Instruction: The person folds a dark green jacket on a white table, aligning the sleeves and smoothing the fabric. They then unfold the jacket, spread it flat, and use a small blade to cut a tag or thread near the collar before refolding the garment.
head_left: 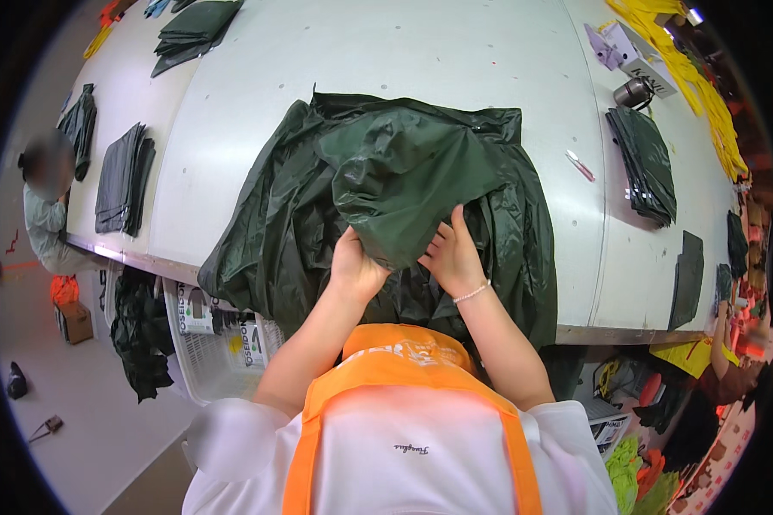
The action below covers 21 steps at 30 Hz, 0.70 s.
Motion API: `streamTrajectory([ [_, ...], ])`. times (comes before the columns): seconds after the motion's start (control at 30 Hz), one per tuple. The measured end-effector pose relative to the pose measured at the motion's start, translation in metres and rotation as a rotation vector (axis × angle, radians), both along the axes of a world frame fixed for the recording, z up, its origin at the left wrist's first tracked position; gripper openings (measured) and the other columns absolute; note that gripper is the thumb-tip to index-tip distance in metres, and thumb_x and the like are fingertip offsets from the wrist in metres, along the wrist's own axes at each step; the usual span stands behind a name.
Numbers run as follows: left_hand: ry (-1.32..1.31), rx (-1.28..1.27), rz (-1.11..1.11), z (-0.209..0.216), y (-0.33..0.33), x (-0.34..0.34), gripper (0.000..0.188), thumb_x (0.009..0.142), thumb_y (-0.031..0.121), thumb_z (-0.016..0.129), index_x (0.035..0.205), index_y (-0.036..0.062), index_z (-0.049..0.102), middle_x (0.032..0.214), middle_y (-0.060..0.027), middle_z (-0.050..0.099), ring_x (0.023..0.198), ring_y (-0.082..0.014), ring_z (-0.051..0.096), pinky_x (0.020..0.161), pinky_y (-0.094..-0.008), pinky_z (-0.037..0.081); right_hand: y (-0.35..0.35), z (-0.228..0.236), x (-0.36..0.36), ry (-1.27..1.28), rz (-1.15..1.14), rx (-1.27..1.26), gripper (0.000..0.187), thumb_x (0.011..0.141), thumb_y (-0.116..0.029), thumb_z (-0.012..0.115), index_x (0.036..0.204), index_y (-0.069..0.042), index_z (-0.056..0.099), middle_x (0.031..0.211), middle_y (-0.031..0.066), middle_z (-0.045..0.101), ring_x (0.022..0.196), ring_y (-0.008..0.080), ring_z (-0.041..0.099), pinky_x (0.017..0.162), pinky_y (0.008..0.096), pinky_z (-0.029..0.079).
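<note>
Dark green garment [386, 184], spread on white table [489, 56] at its near edge, apparently for easy reach; left hand [357, 267] partly under the hood-like panel [412, 202], right hand [453, 259] opposite, seemingly supporting both sides; whether either grips fabric, cannot tell; folded stack [646, 167] well apart at right, likely leaving working room.

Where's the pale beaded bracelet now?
Head view, right of center: the bracelet is around the wrist of the person's right hand, over the dark green garment.
</note>
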<state>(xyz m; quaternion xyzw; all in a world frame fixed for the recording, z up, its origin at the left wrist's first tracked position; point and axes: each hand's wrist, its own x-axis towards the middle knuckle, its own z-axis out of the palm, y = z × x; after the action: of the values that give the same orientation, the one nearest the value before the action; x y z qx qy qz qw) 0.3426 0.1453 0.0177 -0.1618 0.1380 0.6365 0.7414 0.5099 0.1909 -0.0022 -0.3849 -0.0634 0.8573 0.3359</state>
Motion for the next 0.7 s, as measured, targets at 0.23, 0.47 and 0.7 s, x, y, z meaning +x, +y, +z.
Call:
streamTrajectory([
  [0.23,0.537,0.039,-0.229,-0.004,-0.024,0.033,0.026,0.091,0.025,0.061,0.11,0.0071,0.059,0.111,-0.0052,0.064,0.1,-0.0181,0.06,0.086,-0.0386,0.048,0.053,0.042,0.036,-0.553,-0.328,0.72,0.025,0.083,-0.009,0.068,0.104,0.001,0.061,0.096,0.0069,0.067,0.078,0.0143,0.061,0.071,0.0308,0.05],
  [0.47,0.872,-0.319,-0.275,-0.006,-0.021,0.049,0.011,0.092,0.016,0.054,0.097,0.0074,0.06,0.086,-0.002,0.067,0.068,-0.0102,0.062,0.06,-0.0248,0.05,0.043,0.048,0.074,-1.669,0.131,1.194,0.039,0.076,-0.015,0.075,0.106,0.0,0.056,0.099,0.0142,0.061,0.081,0.0253,0.06,0.073,0.0306,0.048],
  [0.7,1.019,-0.226,-0.203,0.015,-0.015,0.043,0.012,0.09,0.013,0.057,0.091,0.0029,0.063,0.081,-0.0001,0.066,0.066,-0.0069,0.06,0.058,-0.0224,0.048,0.076,0.049,-0.005,-0.938,0.938,1.331,0.018,0.085,-0.016,0.06,0.087,0.001,0.066,0.078,0.0155,0.066,0.066,0.0308,0.064,0.063,0.0335,0.05],
])
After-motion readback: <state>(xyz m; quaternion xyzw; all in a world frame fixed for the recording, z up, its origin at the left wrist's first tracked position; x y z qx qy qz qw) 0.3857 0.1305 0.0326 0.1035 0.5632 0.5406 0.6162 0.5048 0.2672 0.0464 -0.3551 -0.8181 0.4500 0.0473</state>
